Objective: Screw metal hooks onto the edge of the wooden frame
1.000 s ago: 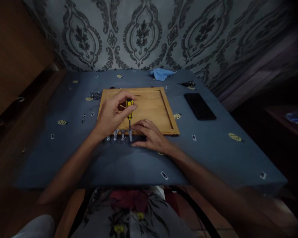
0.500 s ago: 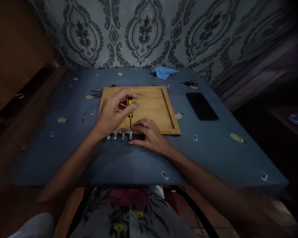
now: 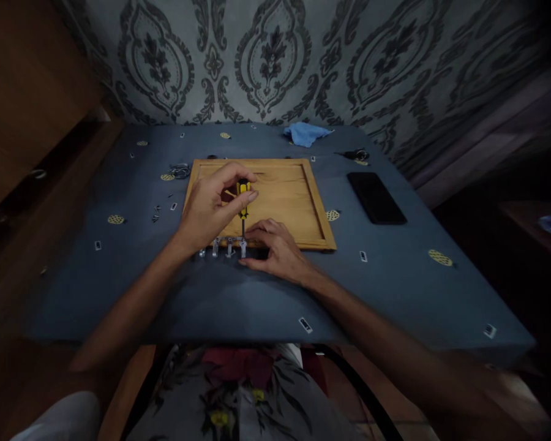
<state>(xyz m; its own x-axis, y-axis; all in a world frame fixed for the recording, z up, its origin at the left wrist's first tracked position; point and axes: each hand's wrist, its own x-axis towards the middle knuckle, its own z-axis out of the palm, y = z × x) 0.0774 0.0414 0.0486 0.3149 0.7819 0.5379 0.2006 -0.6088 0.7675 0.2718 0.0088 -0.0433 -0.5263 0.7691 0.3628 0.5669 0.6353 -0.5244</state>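
Note:
My left hand (image 3: 211,202) grips a yellow-and-black screwdriver (image 3: 243,195) by its handle, held upright. Its thin shaft points down to a strip of several shiny metal hooks (image 3: 230,247) along the near edge of a shallow-framed wooden board (image 3: 287,199). At the strip's right end, my right hand (image 3: 278,251) pinches the edge, thumb below and fingers on top, close beside the screwdriver tip. The tip's exact contact is too small to make out. Part of the board is hidden by my left hand.
Several small screws (image 3: 156,214) lie left of the board, with a coil of thin metal (image 3: 180,171) behind them. A black phone (image 3: 376,197) is to the right. Farther back sit a blue cloth (image 3: 305,133) and a dark cord-like object (image 3: 356,154). A patterned wall rises behind the table.
Both hands keep their places on the screwdriver and the hook strip. The whole view has shifted slightly; no thing has visibly moved on the table.

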